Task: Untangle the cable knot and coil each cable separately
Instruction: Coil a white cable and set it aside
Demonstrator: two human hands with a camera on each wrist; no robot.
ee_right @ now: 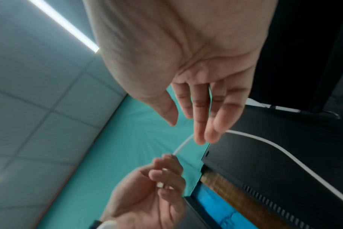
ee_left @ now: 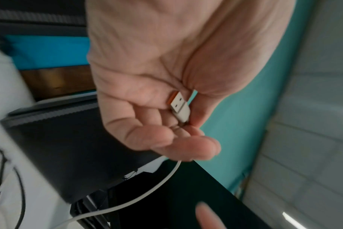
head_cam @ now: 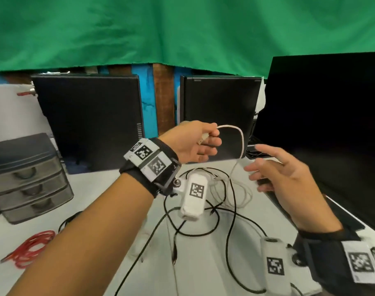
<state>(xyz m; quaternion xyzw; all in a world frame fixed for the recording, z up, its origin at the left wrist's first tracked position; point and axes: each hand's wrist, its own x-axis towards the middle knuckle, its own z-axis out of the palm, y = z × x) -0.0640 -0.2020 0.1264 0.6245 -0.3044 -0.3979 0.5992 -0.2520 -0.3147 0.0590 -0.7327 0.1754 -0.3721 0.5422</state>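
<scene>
The left hand was raised above the surface, thumb and curled fingers pinching the USB plug of the white cable, whose free end arched up and to the right before dropping toward the tangle. The right hand hovered just to the right of that hanging strand with fingers straight and spread, holding nothing; from the right wrist view its fingertips lay close against the cable, though whether they touched it could not be told. Below the hands, the rest of the white cable lay in loose loops crossing the black cable, which sprawled toward the near edge. A red cable sat bundled well apart at the near left, beside a small drawer unit. The step in hand looked like starting to coil the white cable from its plug end. The next move probably called for the right hand to close on the strand and feed it round into loops, lifting gently wherever it snagged the black one.
</scene>
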